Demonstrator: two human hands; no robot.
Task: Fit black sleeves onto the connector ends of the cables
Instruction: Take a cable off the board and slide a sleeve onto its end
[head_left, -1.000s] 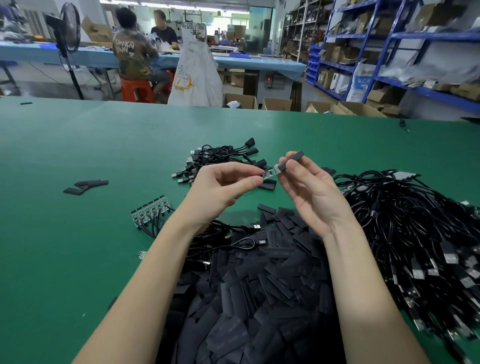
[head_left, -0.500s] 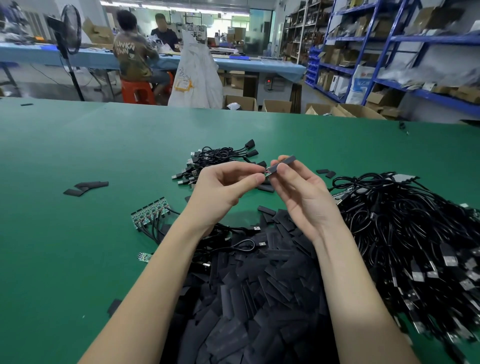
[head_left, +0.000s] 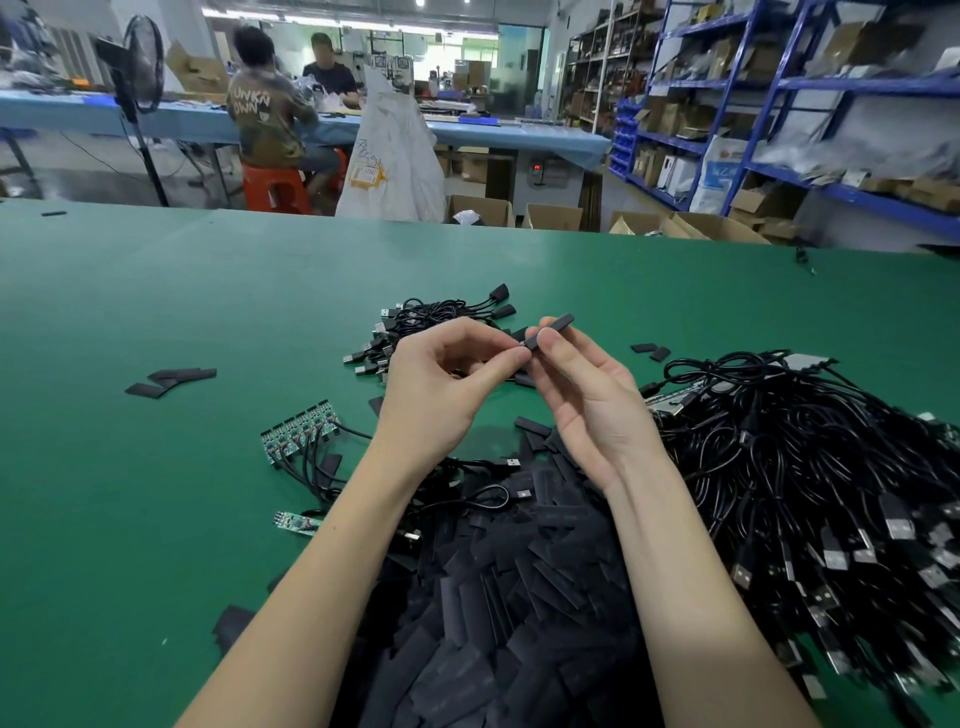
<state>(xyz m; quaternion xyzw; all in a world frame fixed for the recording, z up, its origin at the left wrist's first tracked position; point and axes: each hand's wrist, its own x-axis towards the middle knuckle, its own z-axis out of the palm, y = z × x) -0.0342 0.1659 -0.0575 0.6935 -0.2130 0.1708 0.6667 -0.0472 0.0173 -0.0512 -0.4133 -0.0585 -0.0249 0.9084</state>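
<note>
Nearest the person, a heap of flat black sleeve pieces (head_left: 498, 597) lies between the forearms on the green table (head_left: 156, 519), within reach for the next pick. To the right, a tangled mass of black cables with metal plugs (head_left: 805, 493), probably the unsleeved stock. To the left, a row of small green circuit-board connector ends (head_left: 298, 434) on short leads. Above the heap the two grips meet: left hand (head_left: 441, 384) pinches the cable end at thumb and forefinger, steadying it; right hand (head_left: 587, 395) pinches the black sleeve (head_left: 557, 324), angled up and away, in line for sliding. A second ago bare green board showed between the fingertips; now none shows, the sleeve drawn over it. Beyond, a small bundle of finished sleeved cables (head_left: 441, 317), set apart.
</note>
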